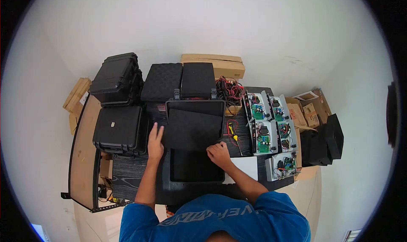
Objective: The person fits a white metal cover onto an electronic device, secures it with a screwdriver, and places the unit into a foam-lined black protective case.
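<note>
The foam point(193, 129) lay over the case point(197, 180), not in yet; left hand point(155, 142) rested flat at nine o'clock, right hand point(219, 154) pinched at four.

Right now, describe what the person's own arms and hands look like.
The left hand and right hand are bare, without gloves. No watch or ring shows, though the view is small. Both forearms are uncovered up to the short sleeves of a blue T-shirt, which has pale grey lettering printed across it.
</note>
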`<act>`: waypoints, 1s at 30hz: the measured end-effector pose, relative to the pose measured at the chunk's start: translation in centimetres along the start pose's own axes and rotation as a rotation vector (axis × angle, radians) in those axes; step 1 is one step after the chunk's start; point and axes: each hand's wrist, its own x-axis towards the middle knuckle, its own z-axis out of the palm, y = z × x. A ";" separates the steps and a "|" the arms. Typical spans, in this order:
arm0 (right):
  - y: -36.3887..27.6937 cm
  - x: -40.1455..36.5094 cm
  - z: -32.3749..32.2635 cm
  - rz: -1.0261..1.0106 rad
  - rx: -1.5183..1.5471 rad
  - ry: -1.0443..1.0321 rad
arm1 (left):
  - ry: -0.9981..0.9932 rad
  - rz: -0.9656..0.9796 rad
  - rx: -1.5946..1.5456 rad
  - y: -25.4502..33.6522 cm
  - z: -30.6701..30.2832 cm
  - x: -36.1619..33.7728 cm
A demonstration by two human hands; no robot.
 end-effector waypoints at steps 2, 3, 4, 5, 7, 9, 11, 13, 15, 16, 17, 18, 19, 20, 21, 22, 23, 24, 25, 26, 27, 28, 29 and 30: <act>0.1 -0.3 0.2 -0.008 0.008 -0.037 | 0.330 -0.070 -0.113 -0.2 1.1 -0.8; 0.1 -0.5 0.1 0.001 0.031 -0.077 | 0.249 -0.119 -0.152 0.0 1.2 -1.5; 0.1 -0.8 0.2 0.010 0.053 -0.117 | 0.168 -0.168 -0.189 0.2 1.2 -2.7; 0.1 -0.9 0.3 0.029 0.071 -0.125 | 0.086 -0.217 -0.224 0.4 1.2 -3.6; 0.0 -0.8 0.5 0.064 0.108 -0.139 | -0.047 -0.071 -0.140 1.2 1.3 -4.6; -0.3 -0.3 0.1 0.021 0.052 -0.010 | -0.020 -0.096 -0.184 2.4 1.5 -5.1; -0.7 0.5 -0.8 -0.031 0.007 0.068 | 0.017 -0.058 -0.168 3.2 1.4 -4.5; -1.3 1.5 -2.0 -0.089 -0.026 0.095 | 0.041 -0.023 -0.141 3.3 1.6 -4.5; -0.8 0.4 -1.6 -0.064 0.030 -0.100 | 0.057 0.017 -0.101 2.9 2.5 -4.3; -0.6 -0.3 -1.1 -0.052 0.057 -0.196 | 0.037 -0.001 -0.093 2.8 2.6 -4.1; -0.4 -0.7 -0.4 -0.062 0.057 -0.238 | 0.017 -0.018 -0.086 2.8 2.7 -3.9; -0.3 -0.8 0.0 -0.071 0.057 -0.280 | -0.004 -0.035 -0.079 2.9 2.9 -3.7; -0.2 -0.9 0.3 -0.080 0.057 -0.322 | 0.008 -0.060 -0.083 3.1 3.0 -3.5; -0.1 -1.1 0.6 -0.035 0.051 -0.282 | 0.017 -0.085 -0.088 3.4 3.3 -3.4; -0.1 -0.9 0.5 0.011 0.045 -0.240 | 0.027 -0.109 -0.094 3.6 3.6 -3.3; -0.1 -0.7 0.5 0.055 0.039 -0.199 | 0.067 -0.090 -0.096 3.8 3.9 -3.2; -0.2 -0.7 0.4 0.042 -0.010 -0.150 | 0.107 -0.071 -0.098 4.0 4.2 -3.2; -0.6 -0.2 -0.2 0.029 -0.060 -0.101 | 0.148 -0.053 -0.101 4.1 4.4 -3.2; -0.7 0.0 -0.5 0.016 -0.111 -0.052 | 0.130 -0.005 -0.015 5.1 3.7 -2.8; -0.7 0.0 -0.6 0.045 -0.115 -0.085 | 0.110 0.043 0.069 6.0 2.9 -2.6; -0.7 0.0 -0.5 0.074 -0.118 -0.118 | 0.091 0.091 0.153 6.6 2.3 -2.5; -0.7 0.0 -0.5 0.103 -0.121 -0.150 | 0.071 0.106 0.109 6.4 2.7 -2.6; -0.7 0.1 -0.4 0.119 -0.147 -0.187 | 0.052 0.120 0.068 6.0 3.2 -2.8; -0.9 0.3 -0.6 0.133 -0.171 -0.224 | 0.032 0.133 0.027 5.5 3.5 -3.1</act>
